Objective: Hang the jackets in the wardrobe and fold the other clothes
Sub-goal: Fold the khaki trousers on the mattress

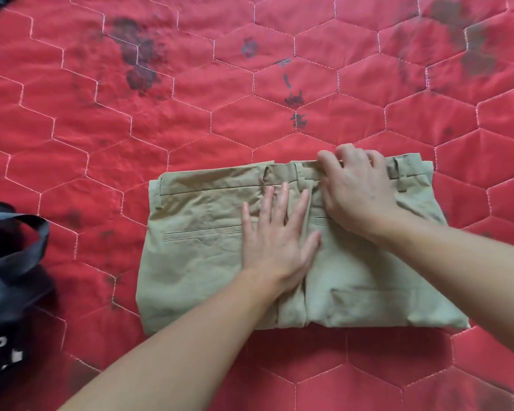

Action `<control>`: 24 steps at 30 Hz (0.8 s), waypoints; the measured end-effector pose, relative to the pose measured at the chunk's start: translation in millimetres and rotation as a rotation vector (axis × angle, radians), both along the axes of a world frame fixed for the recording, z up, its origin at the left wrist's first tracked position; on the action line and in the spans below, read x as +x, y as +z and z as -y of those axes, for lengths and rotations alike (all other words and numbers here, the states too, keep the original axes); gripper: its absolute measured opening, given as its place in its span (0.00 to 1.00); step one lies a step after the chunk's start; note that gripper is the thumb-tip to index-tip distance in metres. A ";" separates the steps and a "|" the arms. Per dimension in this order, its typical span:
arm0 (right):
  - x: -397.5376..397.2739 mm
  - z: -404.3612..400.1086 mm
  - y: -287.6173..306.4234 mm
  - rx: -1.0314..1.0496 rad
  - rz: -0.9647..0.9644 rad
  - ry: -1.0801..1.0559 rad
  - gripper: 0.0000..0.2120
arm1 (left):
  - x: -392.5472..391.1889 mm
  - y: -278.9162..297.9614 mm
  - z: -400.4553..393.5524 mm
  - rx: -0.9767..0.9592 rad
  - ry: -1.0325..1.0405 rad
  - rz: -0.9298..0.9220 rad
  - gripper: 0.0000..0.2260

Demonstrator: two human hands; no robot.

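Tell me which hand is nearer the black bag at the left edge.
Left. The left hand presses flat on the middle of the folded khaki trousers, on the side toward the black bag. The right hand grips the waistband farther right, away from the bag.

A folded pair of trousers [208, 262] lies flat on a quilted bed cover [190, 120], slightly right of centre and toward the near side, waistband at the far edge. The left hand [275, 244] rests flat on the middle of the trousers, and the right hand [358, 191] sits just to its right, fingers curled over the waistband. A bag [9, 280] lies on the cover at the left edge, well apart from the trousers.
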State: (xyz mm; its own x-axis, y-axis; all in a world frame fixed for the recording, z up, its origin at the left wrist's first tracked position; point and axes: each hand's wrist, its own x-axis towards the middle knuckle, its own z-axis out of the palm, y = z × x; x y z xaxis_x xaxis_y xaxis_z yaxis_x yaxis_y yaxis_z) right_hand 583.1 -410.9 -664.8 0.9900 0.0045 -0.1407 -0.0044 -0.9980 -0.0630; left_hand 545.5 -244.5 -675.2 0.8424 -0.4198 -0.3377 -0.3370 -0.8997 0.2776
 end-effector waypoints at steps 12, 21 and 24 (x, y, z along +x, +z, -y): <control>-86.3 -6.6 -17.5 0.095 -0.161 0.021 0.31 | -10.1 -2.2 -10.8 0.002 -0.060 0.091 0.29; -186.4 65.2 2.7 0.031 -0.189 -0.313 0.33 | -53.2 -9.2 -3.8 0.162 -0.166 0.074 0.30; -199.1 68.6 2.9 0.217 -0.118 -0.574 0.34 | -58.1 -4.1 9.9 0.197 -0.186 0.080 0.29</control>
State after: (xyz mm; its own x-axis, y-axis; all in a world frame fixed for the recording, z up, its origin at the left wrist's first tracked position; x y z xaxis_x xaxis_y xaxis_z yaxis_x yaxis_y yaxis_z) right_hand 384.0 -479.5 -661.9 0.8207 -0.4831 -0.3051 -0.5558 -0.7986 -0.2307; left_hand 487.4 -254.3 -679.3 0.7843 -0.5022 -0.3641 -0.5149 -0.8544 0.0694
